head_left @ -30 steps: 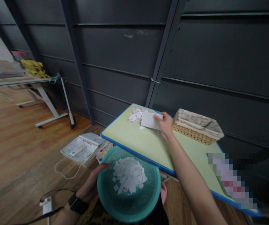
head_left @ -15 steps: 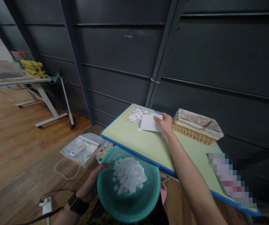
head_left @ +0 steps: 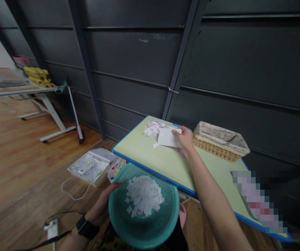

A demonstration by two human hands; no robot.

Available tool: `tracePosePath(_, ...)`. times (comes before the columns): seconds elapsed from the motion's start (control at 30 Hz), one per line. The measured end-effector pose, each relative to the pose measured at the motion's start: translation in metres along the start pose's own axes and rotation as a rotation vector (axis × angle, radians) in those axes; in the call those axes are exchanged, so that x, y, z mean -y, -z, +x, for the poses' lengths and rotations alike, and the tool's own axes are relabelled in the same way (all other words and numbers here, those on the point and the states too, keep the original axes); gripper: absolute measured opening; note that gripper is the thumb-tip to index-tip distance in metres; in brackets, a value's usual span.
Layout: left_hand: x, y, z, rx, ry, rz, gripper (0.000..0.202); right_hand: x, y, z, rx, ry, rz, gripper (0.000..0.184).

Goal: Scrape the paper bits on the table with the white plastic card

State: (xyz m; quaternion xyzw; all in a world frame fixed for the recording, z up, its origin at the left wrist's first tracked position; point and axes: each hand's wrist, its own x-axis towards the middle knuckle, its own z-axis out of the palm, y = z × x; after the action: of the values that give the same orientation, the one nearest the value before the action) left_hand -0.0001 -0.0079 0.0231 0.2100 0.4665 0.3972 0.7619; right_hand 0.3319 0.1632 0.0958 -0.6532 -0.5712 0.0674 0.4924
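My right hand [head_left: 185, 137] pinches a white card [head_left: 169, 137] at its right end, holding it over the green tabletop [head_left: 139, 148]. Just behind the card lies a heap of small paper scraps [head_left: 153, 128], partly covered by it. My left hand [head_left: 105, 200] is closed on the left rim of a teal plastic strainer basket [head_left: 144, 233], which sits below the table's near edge, above my lap. A pile of cut white paper pieces [head_left: 144, 196] lies in the basket, a few with red marks.
A woven basket with a cloth lining [head_left: 215, 148] stands at the table's back right. A blurred-out sheet [head_left: 257, 202] lies at the right end. An open white box [head_left: 89, 169] and a power strip [head_left: 52, 230] with cords are on the floor at left.
The white card has shifted very slightly to the right with my right hand. A small scrap on the tabletop at its lower left shows more. My left hand and the strainer basket stay put.
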Motion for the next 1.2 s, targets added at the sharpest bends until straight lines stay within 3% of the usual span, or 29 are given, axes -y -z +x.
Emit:
tracePosePath(0.6,0.006,0.009,0.008,0.015,0.015,-0.019,0.015,-0.002,0.012,0.003,0.087,0.001,0.050,0.036)
tracePosePath(0.83,0.005,0.006,0.007,0.005,0.022,-0.009,0.014,-0.007,0.009,0.004,0.105,-0.021,0.075,0.036)
tracePosePath(1.0,0.000,0.000,0.001,0.002,0.046,-0.025,0.013,-0.003,0.014,0.002,0.228,-0.059,0.126,0.034)
tracePosePath(1.2,-0.002,-0.003,-0.002,0.004,0.041,-0.018,0.012,0.005,0.017,-0.002,0.244,-0.122,0.225,0.034)
